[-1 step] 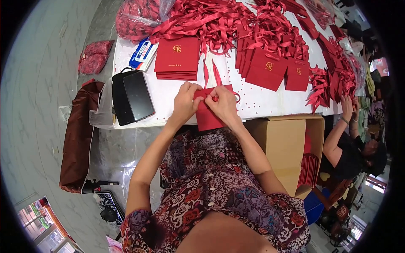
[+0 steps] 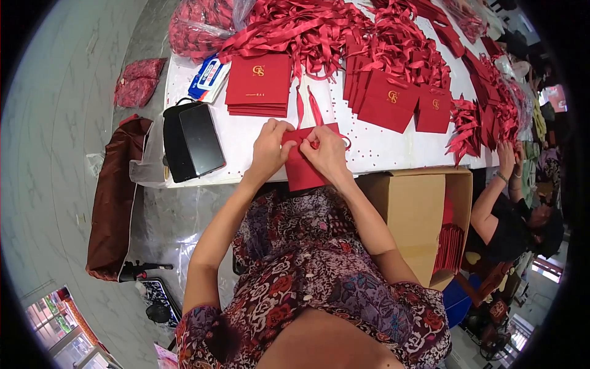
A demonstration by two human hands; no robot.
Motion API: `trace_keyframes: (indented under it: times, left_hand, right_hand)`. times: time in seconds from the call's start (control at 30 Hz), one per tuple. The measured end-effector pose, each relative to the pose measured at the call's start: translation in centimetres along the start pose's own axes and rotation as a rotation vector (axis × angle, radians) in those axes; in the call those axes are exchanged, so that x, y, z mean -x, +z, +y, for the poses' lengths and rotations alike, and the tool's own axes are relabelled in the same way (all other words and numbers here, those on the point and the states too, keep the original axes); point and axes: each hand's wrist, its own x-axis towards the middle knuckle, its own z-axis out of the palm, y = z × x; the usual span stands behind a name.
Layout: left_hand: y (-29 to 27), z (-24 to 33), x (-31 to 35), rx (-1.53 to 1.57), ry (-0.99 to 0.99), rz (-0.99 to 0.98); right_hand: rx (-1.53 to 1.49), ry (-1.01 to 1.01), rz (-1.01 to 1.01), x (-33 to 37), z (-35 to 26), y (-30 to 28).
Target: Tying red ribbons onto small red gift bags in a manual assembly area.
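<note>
A small red paper bag (image 2: 305, 173) lies in front of me, its lower end over the table's near edge. My left hand (image 2: 271, 149) is closed on the bag's upper left edge, thumb and fingers pinching it. At the upper right of the bag, my right hand (image 2: 325, 152) pinches a red ribbon (image 2: 347, 143), a loop of which sticks out beside the fingers. The fingertips partly hide where ribbon and bag meet. Beyond the bag, two red ribbon ends (image 2: 315, 108) stretch away over the white table.
Stacked red bags (image 2: 257, 89) lie ahead left, by a black case (image 2: 192, 142) and a blue-white packet (image 2: 209, 79). Ribboned bags (image 2: 386, 104) and heaped ribbons (image 2: 307, 27) fill the far side. An open cardboard box (image 2: 418, 215) stands right, near another person's arm (image 2: 488, 206).
</note>
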Motion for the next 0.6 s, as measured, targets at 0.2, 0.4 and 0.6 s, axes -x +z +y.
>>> trace_keyframes:
  times: [0.2, 0.4, 0.6]
  left_hand:
    - [0.3, -0.7, -0.2, 0.115, -0.107, -0.069]
    - [0.1, -0.5, -0.2, 0.048, -0.018, -0.046]
    - [0.9, 2.1, 0.6, -0.171, 0.016, 0.049]
  right_hand:
    - [-0.065, -0.020, -0.006, 0.0, -0.6, 0.1]
    - [0.009, -0.018, 0.017, 0.1, -0.7, 0.9]
    - [0.018, -0.027, 0.064, 0.3, -0.9, 1.6]
